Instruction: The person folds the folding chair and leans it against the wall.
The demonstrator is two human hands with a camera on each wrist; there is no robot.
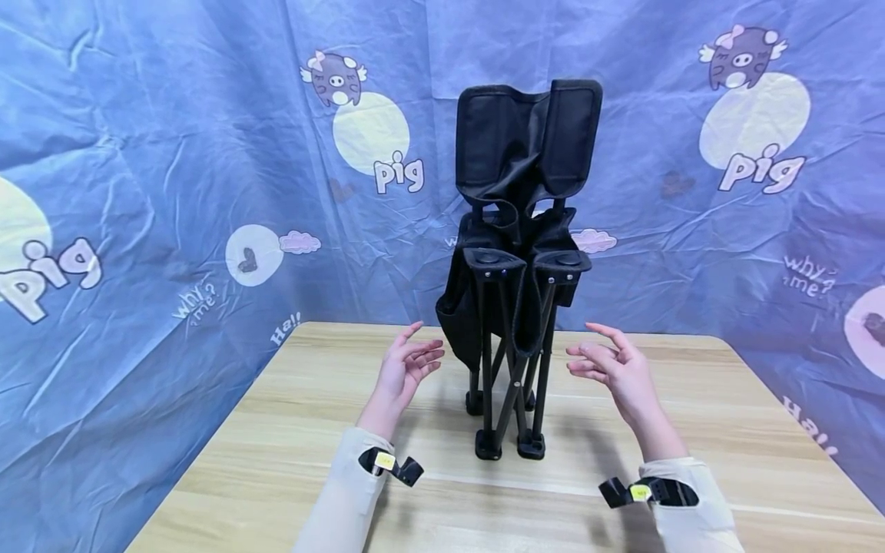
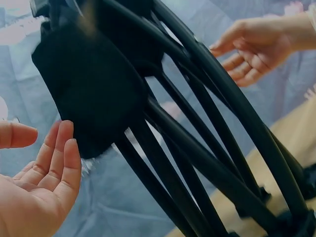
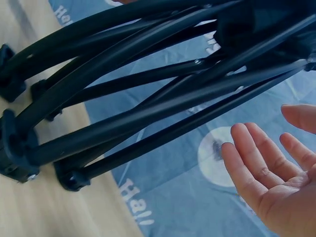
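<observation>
A black folding chair (image 1: 528,223) stands upright and partly folded on the table, its crossed legs (image 1: 515,384) drawn close together and its fabric back sagging in the middle. To its left is my left hand (image 1: 408,366), fingers loosely extended and holding nothing. In the left wrist view its fingertips lie near a hanging black fabric panel (image 2: 91,91); I cannot tell whether they touch. My right hand (image 1: 618,372) hovers to the right of the chair, apart from it, with relaxed fingers. The right wrist view shows the tubular legs (image 3: 148,111) ending in plastic feet (image 3: 17,148).
The chair's feet rest on a light wood-grain table (image 1: 276,461). Behind and beside it hangs a blue cloth (image 1: 193,153) printed with pigs and words. Each wrist carries a strapped camera, such as the left wrist camera (image 1: 408,471).
</observation>
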